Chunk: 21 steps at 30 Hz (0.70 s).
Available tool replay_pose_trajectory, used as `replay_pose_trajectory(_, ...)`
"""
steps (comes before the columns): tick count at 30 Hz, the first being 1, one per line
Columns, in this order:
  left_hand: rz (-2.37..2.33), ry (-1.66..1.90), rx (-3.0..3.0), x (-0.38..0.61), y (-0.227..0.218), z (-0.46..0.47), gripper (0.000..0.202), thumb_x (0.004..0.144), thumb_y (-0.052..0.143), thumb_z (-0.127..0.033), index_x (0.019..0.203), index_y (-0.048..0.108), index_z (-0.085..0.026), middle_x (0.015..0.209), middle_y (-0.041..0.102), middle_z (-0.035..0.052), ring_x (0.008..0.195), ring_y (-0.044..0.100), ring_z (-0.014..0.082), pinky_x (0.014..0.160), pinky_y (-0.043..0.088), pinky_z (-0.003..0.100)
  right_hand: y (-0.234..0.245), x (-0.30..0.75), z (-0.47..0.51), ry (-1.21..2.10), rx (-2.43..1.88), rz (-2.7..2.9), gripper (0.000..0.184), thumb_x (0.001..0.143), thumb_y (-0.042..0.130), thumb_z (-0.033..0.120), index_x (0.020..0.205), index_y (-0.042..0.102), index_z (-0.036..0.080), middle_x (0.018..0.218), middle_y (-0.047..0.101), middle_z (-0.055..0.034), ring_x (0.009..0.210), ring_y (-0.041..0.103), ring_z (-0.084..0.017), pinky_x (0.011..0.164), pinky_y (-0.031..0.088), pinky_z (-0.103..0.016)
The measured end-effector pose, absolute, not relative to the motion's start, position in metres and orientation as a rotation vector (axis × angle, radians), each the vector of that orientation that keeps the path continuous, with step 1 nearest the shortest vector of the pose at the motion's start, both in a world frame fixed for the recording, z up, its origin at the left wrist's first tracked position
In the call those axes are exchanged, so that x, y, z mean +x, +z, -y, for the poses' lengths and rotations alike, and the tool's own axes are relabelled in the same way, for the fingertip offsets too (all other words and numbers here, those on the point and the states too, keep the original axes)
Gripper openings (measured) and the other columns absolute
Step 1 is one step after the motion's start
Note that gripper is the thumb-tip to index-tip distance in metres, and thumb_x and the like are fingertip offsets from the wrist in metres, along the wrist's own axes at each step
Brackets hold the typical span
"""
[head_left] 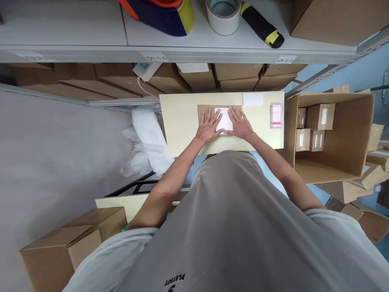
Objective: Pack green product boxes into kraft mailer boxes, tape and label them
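The left hand (208, 129) and right hand (241, 125) lie flat, fingers wide, gripping nothing. The white paper (224, 121) is between them on brown cardboard (206, 107), left of the pink thing (276, 116). If one hand pushes sideways, the paper could crease or go crooked.

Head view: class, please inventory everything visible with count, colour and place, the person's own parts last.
Shelving: one, grey, top
Tape roll: one, white, upper shelf
Handled tool: one, black-yellow, right of roll
Unclear item: one, orange-blue-yellow, left of roll
Corded device: one, white, below upper shelf
Tabletop: one, pale yellow, centre
Cardboard: one, brown, on tabletop
Papers: two, white, on cardboard and tabletop
Pixelated item: one, pinkish, tabletop's right
Open carton: one, brown, right
Small boxes: four visible, brown, inside carton
Wrapping: one heap, white, left
Other boxes: many, brown, shelves and both sides
Shirt: one, grey, below
Left hand, right hand: two, bare, over cardboard
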<state>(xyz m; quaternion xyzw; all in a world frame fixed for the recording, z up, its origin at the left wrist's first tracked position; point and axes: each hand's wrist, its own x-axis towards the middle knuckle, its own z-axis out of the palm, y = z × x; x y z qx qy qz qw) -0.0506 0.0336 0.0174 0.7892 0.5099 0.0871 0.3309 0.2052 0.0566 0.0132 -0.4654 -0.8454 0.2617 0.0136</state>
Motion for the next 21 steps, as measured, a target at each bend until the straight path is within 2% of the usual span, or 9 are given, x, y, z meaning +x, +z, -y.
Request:
replay_pose_trajectory(4,-1.286,0.127,2.088,-0.054,0.020,-0.043,0.113,0.103,0.054,-0.089,0.186,0.032,-0.015,0.194,0.022,0.0202,0.183,-0.001,0.0476,0.142,-0.015,0.072,0.017,0.209,-0.059,0.807,-1.370,2.743,0.119,0.107,0.056,0.084,0.188,0.017,0.006,0.196,0.009,-0.0230,0.184,0.007,-0.047,0.148,0.007,-0.073)
replay_pose_trajectory(6,-1.299,0.081,2.085,-0.052,0.020,-0.045,0.120,0.099,0.061,-0.089,0.187,0.029,-0.013,0.194,0.019,0.0226,0.183,-0.003,0.0497,0.141,-0.015,0.075,0.018,0.209,-0.058,0.790,-1.347,2.777,0.117,0.106,0.060,0.081,0.188,0.019,0.008,0.196,0.008,-0.0225,0.184,0.007,-0.047,0.147,0.007,-0.075)
replay_pose_trajectory(12,-1.323,0.043,2.093,-0.046,0.023,-0.045,0.121,0.100,0.065,-0.086,0.187,0.026,-0.012,0.194,0.016,0.0243,0.182,-0.006,0.0507,0.140,-0.015,0.078,0.017,0.208,-0.056,0.737,-1.353,2.779,0.106,0.110,0.058,0.075,0.188,0.024,0.011,0.196,0.013,-0.0202,0.184,0.008,-0.044,0.148,0.009,-0.072)
replay_pose_trajectory(17,-1.315,0.054,2.100,-0.046,0.026,-0.044,0.124,0.097,0.067,-0.088,0.187,0.027,-0.013,0.195,0.016,0.0241,0.182,-0.007,0.0506,0.140,-0.014,0.079,0.019,0.204,-0.055,0.704,-1.447,2.805,0.110,0.109,0.064,0.072,0.188,0.020,0.009,0.196,0.010,-0.0211,0.184,0.010,-0.043,0.149,0.009,-0.070)
replay_pose_trajectory(21,-1.323,0.037,2.110,-0.045,0.026,-0.043,0.124,0.098,0.068,-0.086,0.188,0.024,-0.013,0.195,0.014,0.0233,0.182,-0.006,0.0501,0.140,-0.013,0.079,0.020,0.203,-0.054,0.701,-1.491,2.813,0.110,0.111,0.059,0.072,0.188,0.016,0.006,0.196,0.008,-0.0225,0.184,0.009,-0.043,0.149,0.009,-0.069)
